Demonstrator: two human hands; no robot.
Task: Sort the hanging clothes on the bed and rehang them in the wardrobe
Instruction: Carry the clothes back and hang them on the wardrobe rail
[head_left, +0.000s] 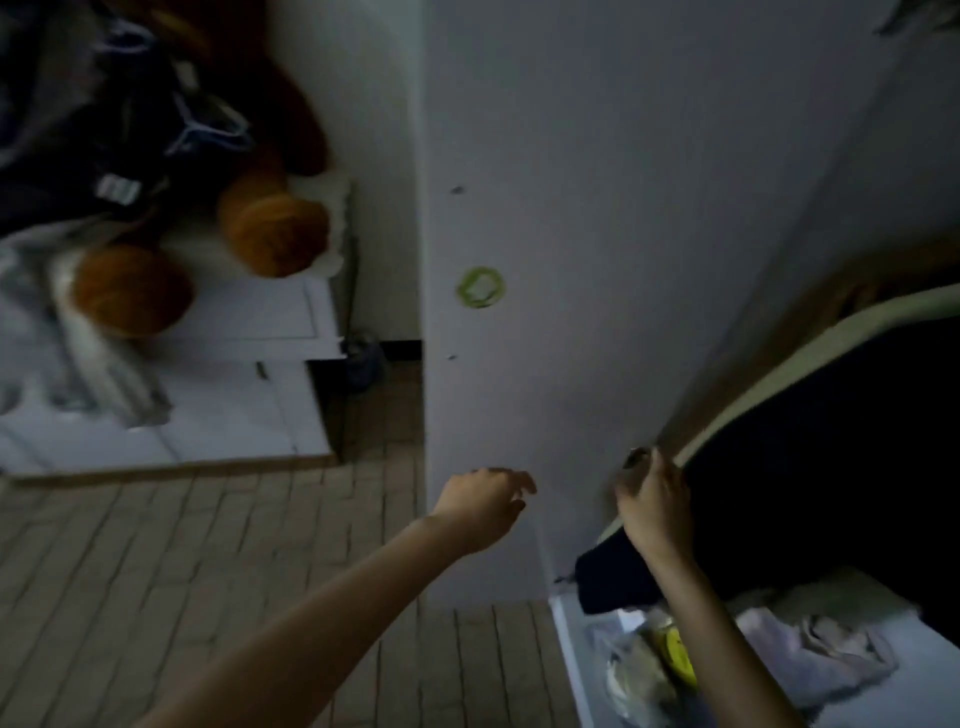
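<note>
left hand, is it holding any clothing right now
No, the left hand holds nothing, its fingers loosely spread in front of the white wardrobe panel.

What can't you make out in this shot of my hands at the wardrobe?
- Head view: the wardrobe interior is too dark to show any clothes or rail.
- The right hand holds the pale door edge; its fingertips are hidden behind it.
- The dark pile upper left is blurred and cut by the frame edge.
- The left hand is motion-blurred, so contact with the white panel is unclear.
</note>
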